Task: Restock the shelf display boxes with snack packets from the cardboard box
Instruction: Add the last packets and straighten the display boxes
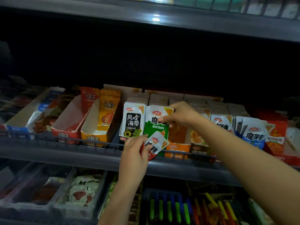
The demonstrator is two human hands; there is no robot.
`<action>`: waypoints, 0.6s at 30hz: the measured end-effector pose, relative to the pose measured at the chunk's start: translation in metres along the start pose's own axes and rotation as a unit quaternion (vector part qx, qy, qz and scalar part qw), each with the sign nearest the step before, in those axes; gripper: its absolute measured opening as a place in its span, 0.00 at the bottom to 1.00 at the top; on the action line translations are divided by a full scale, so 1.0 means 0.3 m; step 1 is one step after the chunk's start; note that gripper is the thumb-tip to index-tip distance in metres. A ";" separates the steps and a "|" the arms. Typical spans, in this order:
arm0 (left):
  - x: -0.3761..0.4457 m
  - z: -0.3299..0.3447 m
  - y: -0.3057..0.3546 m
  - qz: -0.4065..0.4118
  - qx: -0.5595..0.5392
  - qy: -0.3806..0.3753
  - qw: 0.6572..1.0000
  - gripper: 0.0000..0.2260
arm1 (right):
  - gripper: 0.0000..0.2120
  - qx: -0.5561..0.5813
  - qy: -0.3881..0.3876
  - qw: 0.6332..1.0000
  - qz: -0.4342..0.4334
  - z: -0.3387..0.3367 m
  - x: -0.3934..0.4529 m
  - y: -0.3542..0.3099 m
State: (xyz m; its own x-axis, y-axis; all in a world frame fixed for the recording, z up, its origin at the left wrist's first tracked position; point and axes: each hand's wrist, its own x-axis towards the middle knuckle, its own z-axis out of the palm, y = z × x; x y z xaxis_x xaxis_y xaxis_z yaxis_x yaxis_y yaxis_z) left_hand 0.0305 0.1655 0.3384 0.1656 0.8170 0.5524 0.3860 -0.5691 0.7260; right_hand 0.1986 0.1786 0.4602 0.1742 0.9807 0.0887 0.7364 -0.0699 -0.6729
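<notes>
On the shelf (97, 153), a nearly bare red display box (68, 124) and an orange display box (95, 127) with a few orange packets (109, 109) stood at the left, then a row of black-and-white packets (133, 122). The left hand (134, 151) gripped 1 red packet (154, 147), tilted, just before the shelf rail. The right hand (178, 115) pinched the top of the green packet (156, 123) standing upright in its row. Blue packets (253, 132) stood farther right.
</notes>
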 end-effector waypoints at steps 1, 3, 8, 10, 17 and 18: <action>0.001 -0.001 -0.001 0.000 -0.001 0.000 1.000 0.11 | 0.09 -0.014 -0.011 1.000 0.001 -0.005 0.000 -0.010; 0.003 0.000 -0.004 0.004 0.000 -0.002 1.000 0.10 | 0.10 -0.064 -0.017 0.998 0.004 -0.013 0.002 -0.030; 0.002 0.003 -0.003 0.009 0.000 -0.001 1.000 0.11 | 0.11 -0.094 -0.037 0.995 0.010 0.000 0.020 -0.043; -0.001 0.005 0.001 0.001 0.003 -0.009 1.000 0.12 | 0.20 -0.090 -0.033 0.995 0.026 0.006 0.028 -0.047; -0.001 0.001 0.017 -0.030 -0.026 -0.012 0.999 0.13 | 0.12 -0.055 -0.019 0.998 0.022 -0.042 0.017 -0.075; -0.002 0.001 0.019 -0.036 -0.034 -0.014 0.999 0.13 | 0.10 -0.055 -0.011 0.998 0.016 -0.041 0.012 -0.072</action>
State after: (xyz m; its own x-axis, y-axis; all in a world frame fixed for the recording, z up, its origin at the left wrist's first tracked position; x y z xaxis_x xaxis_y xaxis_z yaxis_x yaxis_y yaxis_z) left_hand 0.0328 0.1618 0.3422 0.1651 0.8578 0.4868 0.3361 -0.5129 0.7899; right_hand 0.1913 0.1813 0.4840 0.1857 0.9813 0.0509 0.7975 -0.1203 -0.5912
